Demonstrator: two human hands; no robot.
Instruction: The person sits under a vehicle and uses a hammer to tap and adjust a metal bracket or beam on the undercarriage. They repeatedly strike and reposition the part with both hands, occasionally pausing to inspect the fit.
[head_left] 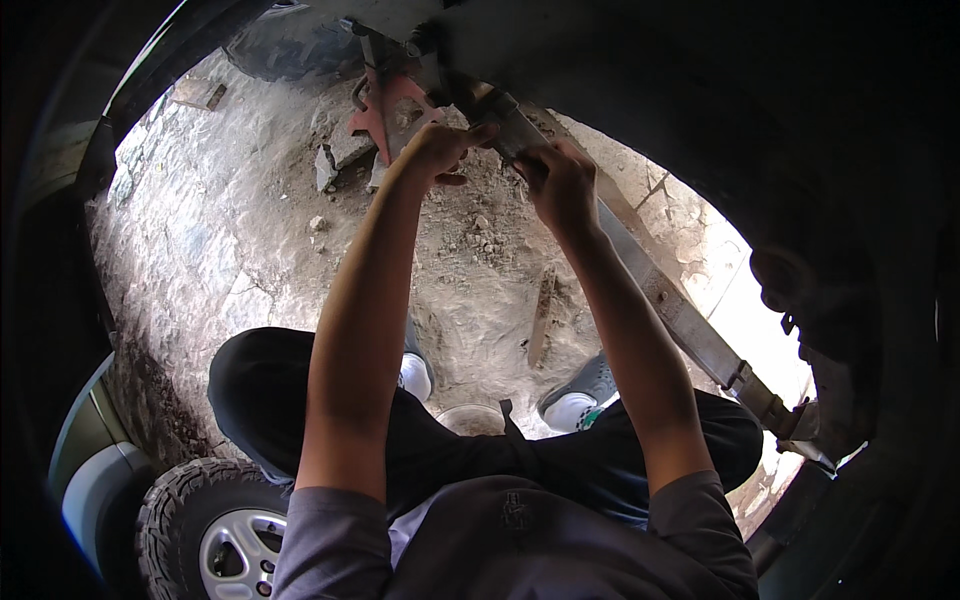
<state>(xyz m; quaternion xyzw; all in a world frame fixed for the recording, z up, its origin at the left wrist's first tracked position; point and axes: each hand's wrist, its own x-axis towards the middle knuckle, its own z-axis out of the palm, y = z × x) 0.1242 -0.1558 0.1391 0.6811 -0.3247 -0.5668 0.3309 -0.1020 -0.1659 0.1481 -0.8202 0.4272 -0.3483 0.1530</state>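
A long grey leaf spring (655, 280) runs diagonally from the dark axle area at the top to a bracket at the lower right. My right hand (562, 178) is closed at its edge, fingers curled against the metal; part of the grip is hidden. My left hand (440, 152) is beside the spring's upper end, with one digit stretched toward the metal and the lower fingers apart. I see nothing held in it. Just beyond that hand, a red jack stand (378, 115) rises from the ground under the axle.
A treaded wheel (215, 530) lies near my left side. Dark bodywork (780, 130) arches overhead and to the right. On the rough ground are a block (200, 93), broken stone (326, 168) and a flat strip (542, 315) between my shoes.
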